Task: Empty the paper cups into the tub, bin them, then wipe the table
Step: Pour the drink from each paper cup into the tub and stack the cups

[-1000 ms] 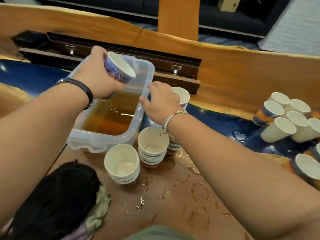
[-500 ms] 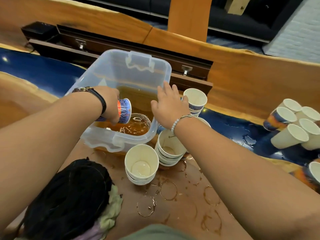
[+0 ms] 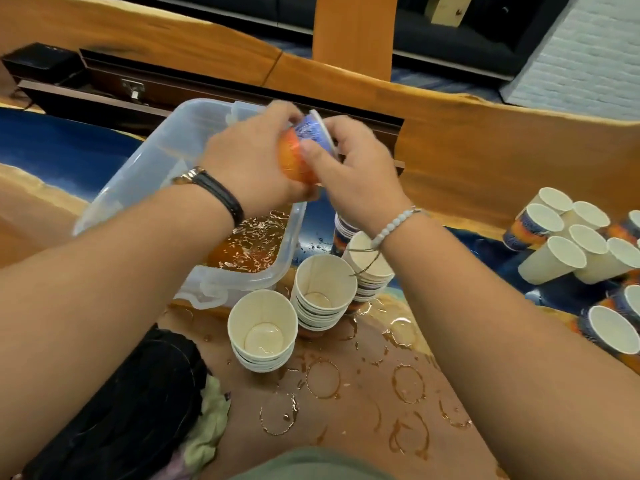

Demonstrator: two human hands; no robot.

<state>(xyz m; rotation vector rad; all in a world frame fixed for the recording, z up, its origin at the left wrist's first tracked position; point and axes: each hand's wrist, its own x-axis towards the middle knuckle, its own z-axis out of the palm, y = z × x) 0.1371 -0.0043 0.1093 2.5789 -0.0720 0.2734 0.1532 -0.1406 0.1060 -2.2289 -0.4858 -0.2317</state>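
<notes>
Both hands hold one blue-and-orange paper cup on its side above the near right corner of the clear plastic tub. My left hand wraps its base; my right hand pinches its rim end. Rippling brown liquid fills the tub's near end. Stacks of empty cups stand upright just right of the tub: one, another and a third partly under my right wrist.
Several paper cups lie on their sides at the right of the table. Brown ring stains and drips cover the wooden surface in front. A dark bundle with pale cloths lies at the near left. A raised wooden ledge runs behind.
My left hand lifted the cup out of the tub after tipping it. My right hand left the stacks and took hold of the same cup. The liquid now ripples.
</notes>
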